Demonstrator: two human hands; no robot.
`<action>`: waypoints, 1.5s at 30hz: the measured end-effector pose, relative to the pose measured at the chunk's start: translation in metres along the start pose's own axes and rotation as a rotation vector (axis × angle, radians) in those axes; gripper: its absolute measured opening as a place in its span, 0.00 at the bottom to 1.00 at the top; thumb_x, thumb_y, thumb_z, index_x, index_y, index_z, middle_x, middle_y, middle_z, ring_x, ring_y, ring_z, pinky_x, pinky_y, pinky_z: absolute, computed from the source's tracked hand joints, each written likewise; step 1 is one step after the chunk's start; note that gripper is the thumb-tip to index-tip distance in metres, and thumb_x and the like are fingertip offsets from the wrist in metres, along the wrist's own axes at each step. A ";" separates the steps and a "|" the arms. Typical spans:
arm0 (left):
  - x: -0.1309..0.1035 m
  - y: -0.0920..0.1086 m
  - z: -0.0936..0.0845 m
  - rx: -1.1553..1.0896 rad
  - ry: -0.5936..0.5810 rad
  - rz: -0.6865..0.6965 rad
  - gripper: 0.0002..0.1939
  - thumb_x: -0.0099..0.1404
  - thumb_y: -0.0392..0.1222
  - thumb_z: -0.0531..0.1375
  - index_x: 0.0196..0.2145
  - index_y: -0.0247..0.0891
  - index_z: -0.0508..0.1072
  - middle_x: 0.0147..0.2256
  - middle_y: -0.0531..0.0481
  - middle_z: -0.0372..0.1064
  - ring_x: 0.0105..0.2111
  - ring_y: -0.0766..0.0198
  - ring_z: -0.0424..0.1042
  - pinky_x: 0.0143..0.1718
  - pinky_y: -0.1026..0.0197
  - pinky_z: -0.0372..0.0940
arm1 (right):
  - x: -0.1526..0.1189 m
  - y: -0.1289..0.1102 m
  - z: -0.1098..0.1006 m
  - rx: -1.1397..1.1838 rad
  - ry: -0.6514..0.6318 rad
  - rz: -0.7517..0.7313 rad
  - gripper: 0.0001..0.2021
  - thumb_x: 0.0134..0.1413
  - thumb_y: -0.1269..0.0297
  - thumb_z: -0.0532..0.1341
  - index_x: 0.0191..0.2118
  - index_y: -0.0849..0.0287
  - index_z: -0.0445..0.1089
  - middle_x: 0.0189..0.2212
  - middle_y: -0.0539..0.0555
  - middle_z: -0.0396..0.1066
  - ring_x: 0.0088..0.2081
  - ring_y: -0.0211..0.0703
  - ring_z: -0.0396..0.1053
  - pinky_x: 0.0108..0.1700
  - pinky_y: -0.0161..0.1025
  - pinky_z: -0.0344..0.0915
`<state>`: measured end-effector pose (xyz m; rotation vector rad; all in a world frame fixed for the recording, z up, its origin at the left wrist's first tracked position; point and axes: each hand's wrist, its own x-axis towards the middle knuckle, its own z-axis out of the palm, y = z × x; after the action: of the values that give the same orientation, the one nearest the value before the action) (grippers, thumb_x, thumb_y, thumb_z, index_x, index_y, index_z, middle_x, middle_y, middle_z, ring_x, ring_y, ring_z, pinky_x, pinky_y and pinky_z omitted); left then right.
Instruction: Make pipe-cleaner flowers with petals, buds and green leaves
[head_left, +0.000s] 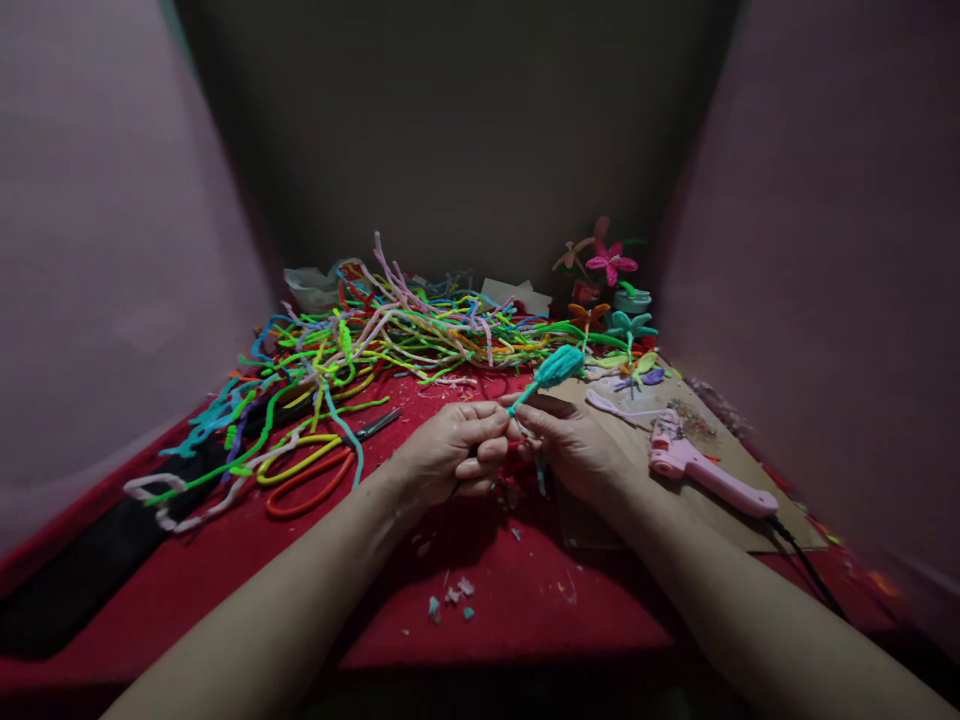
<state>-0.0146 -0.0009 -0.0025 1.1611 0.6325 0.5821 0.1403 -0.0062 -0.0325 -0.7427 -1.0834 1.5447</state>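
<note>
Between my two hands is a teal pipe-cleaner flower [559, 368], its bundled petals pointing up and to the right. My left hand [469, 445] pinches the lower end of its thin stem. My right hand [566, 435] grips the stem just below the petals, with thumb and fingers closed. A short pale teal strand [541, 472] hangs beneath the right fingers. Scissors [330, 465] with red and yellow handles lie left of my left hand. A pink glue gun [705, 470] rests to the right of my right hand. The fingertips partly hide the stem.
A tangled heap of colourful pipe cleaners [435, 325] spreads along the back. Finished-looking flowers [611, 262] stand at the back right. A brown board [600, 515] lies under the glue gun, whose black cord [810, 570] runs off right. Fluff scraps [452, 595] dot the red cloth [525, 630].
</note>
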 end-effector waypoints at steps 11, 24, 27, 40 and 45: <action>0.004 -0.022 0.002 1.317 0.525 0.533 0.09 0.64 0.37 0.48 0.33 0.37 0.68 0.24 0.53 0.62 0.22 0.69 0.58 0.25 0.65 0.50 | -0.007 -0.004 0.009 -0.112 0.203 -0.079 0.09 0.39 0.61 0.67 0.29 0.60 0.73 0.25 0.47 0.68 0.25 0.32 0.61 0.25 0.32 0.58; 0.002 -0.002 0.003 0.099 0.144 0.064 0.09 0.58 0.45 0.57 0.29 0.36 0.66 0.14 0.62 0.51 0.10 0.78 0.44 0.11 0.72 0.42 | -0.002 0.000 0.000 0.010 -0.017 -0.010 0.09 0.45 0.62 0.63 0.35 0.59 0.72 0.25 0.49 0.69 0.26 0.35 0.64 0.29 0.34 0.61; 0.001 -0.003 -0.006 -0.039 -0.017 -0.010 0.09 0.60 0.45 0.56 0.29 0.36 0.66 0.14 0.62 0.51 0.09 0.79 0.40 0.10 0.73 0.42 | -0.001 -0.002 -0.001 -0.002 -0.062 -0.014 0.12 0.45 0.63 0.64 0.38 0.58 0.73 0.23 0.48 0.69 0.25 0.34 0.64 0.30 0.34 0.62; 0.005 -0.019 0.005 1.201 0.539 0.511 0.09 0.63 0.39 0.50 0.34 0.37 0.69 0.25 0.52 0.62 0.23 0.68 0.59 0.28 0.65 0.53 | -0.002 0.003 0.000 -0.038 0.132 -0.055 0.12 0.43 0.60 0.65 0.35 0.59 0.73 0.24 0.48 0.69 0.24 0.33 0.63 0.29 0.33 0.60; 0.005 -0.013 0.004 0.916 0.474 0.441 0.11 0.64 0.42 0.50 0.29 0.35 0.68 0.20 0.56 0.56 0.21 0.71 0.55 0.25 0.67 0.52 | -0.002 0.001 0.003 -0.019 0.074 -0.003 0.12 0.44 0.59 0.64 0.35 0.59 0.73 0.21 0.47 0.67 0.21 0.33 0.60 0.26 0.33 0.57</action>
<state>-0.0071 -0.0037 -0.0147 2.0783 1.1200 1.0066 0.1379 -0.0086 -0.0320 -0.8040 -1.0451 1.4949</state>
